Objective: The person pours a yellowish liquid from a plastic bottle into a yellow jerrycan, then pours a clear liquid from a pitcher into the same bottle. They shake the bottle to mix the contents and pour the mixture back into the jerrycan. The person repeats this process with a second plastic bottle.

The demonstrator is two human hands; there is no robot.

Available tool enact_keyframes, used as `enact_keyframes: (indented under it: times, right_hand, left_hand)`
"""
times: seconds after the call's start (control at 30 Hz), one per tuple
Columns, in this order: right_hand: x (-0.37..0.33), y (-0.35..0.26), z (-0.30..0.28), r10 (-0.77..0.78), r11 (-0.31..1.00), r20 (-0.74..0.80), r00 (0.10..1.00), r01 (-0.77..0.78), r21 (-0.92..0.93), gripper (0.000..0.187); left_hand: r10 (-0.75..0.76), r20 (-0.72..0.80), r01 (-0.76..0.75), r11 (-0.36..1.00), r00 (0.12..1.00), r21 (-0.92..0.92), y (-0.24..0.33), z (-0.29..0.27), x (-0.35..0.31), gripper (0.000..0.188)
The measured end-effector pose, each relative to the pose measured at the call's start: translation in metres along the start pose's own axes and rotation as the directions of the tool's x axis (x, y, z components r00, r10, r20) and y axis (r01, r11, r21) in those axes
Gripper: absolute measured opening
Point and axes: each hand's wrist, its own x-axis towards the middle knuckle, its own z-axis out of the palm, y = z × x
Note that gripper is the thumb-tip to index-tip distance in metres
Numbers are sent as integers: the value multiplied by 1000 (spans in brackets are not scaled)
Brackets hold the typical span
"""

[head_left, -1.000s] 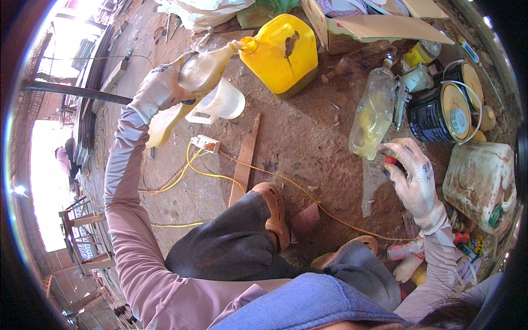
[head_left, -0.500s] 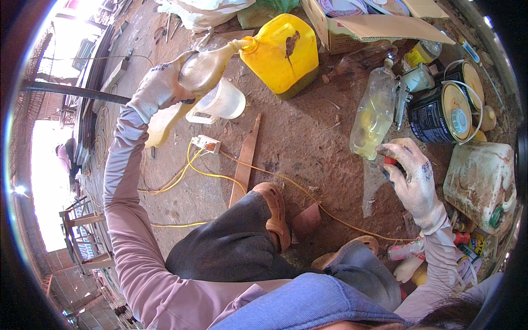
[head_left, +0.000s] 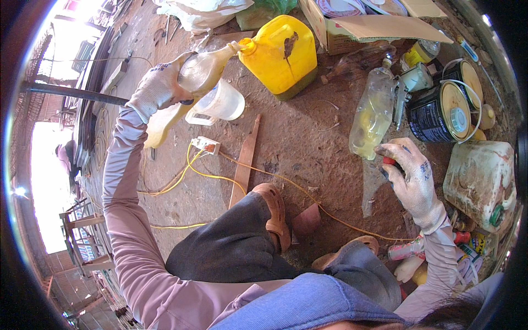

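Observation:
My left hand (head_left: 159, 89), in a white work glove, is wrapped round a large clear plastic bottle (head_left: 204, 69) with yellowish liquid in it. The bottle is tilted, and its neck meets the mouth of a yellow jerrycan (head_left: 280, 60) on the ground. Behind the bottle, partly covered by it, is a translucent plastic jug (head_left: 226, 102) with a handle. At the right, my gloved right hand (head_left: 413, 173) pinches a small red cap (head_left: 389, 160) between thumb and fingers. Just beyond those fingertips lies another clear bottle (head_left: 373, 115), part filled with yellow liquid.
A white power socket block (head_left: 206, 145) with yellow cords lies near a wooden strip (head_left: 248, 159). Paint cans (head_left: 440, 115) and a dirty white jerrycan (head_left: 478, 181) crowd the right side. An open cardboard box (head_left: 379, 27) holding round lids stands at the back.

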Motion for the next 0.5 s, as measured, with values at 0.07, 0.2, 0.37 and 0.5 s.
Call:
enact_keyframes:
  times: [0.07, 0.2, 0.37, 0.5]
  right_hand:
    - [0, 0, -1, 9, 1000, 14, 1000, -8, -4, 31]
    - [-2, 0, -1, 88, 995, 40, 995, -90, 38, 32]
    - [0, 2, 1, 11, 1000, 19, 1000, -12, 18, 32]
    - [-1, 5, 1, -35, 999, 2, 999, 35, -14, 32]
  left_hand:
    - [28, -10, -27, 999, 1000, 30, 1, -1, 0, 91]
    - [29, -25, -28, 999, 999, 24, -2, 5, 5, 99]
    - [-8, -3, 8, 999, 1000, 47, 3, -1, 0, 98]
    - [18, -1, -18, 1000, 1000, 24, 2, -4, -1, 93]
